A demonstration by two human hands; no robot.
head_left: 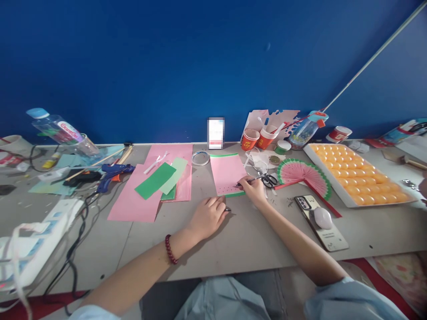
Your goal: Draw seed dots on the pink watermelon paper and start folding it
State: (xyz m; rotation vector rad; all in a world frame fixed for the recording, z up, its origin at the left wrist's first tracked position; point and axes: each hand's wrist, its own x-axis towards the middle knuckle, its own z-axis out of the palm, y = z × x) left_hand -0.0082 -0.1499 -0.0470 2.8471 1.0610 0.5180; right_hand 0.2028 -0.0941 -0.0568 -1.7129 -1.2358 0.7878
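A pink sheet of paper with green strips along its far and near edges lies flat in front of me. Rows of small dark dots mark its lower part. My right hand pinches a black pen, its tip at the sheet near the dots. Closed and resting on the table just below the sheet is my left hand, with a red bead bracelet on the wrist. A small black piece, perhaps a pen cap, pokes out from its fingers. Black scissors lie beyond my right hand.
Pink sheets and green strips lie left, near a tape roll and a blue glue gun. Rightward are a pleated watermelon fan, a phone, paper cups and a tray of orange balls.
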